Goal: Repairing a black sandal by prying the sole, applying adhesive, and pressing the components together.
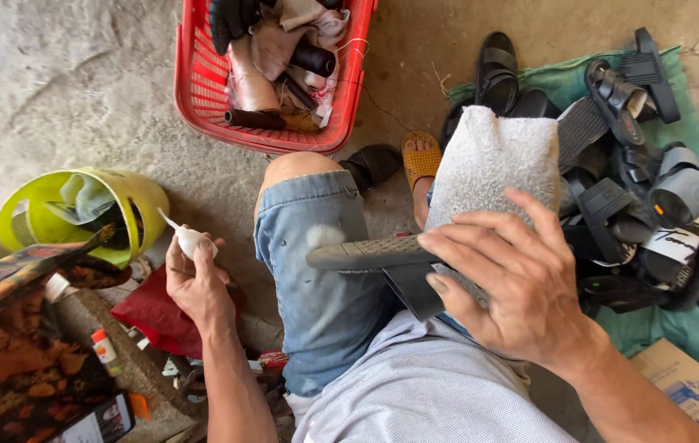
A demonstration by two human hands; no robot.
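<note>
Sitting on the ground: a person in faded denim shorts (pixel 320 271) and a pale dotted shirt, seen from above, knee pointing to the far side.
Left hand: the left hand (pixel 195 283) is closed around a small white squeeze bottle with a thin pointed nozzle (pixel 187 239), nozzle aimed up and left, held out left of the knee.
Right hand: the right hand (pixel 513 283) has its fingers spread and pressed down on a dark grey rubber sandal with a ribbed sole (pixel 370 252), so gripping it flat against the lap.
Sandal: lies sideways across the thigh, sole edge pointing left, partly under a pale grey fuzzy cloth (pixel 493 160) that sits just on its far side.
Far side: a red plastic basket (pixel 201 90) stuffed with leather scraps and dark thread spools.
Right: a heap of black and grey strap sandals (pixel 637 189) on a green cloth (pixel 661 328), touching each other, pretty messy.
Left: a lime-green plastic bucket tipped on its side (pixel 128 197), with a red rag near it and a patterned bag nearer still.
Foot: an orange slipper (pixel 421 160) shows beyond the knee.
</note>
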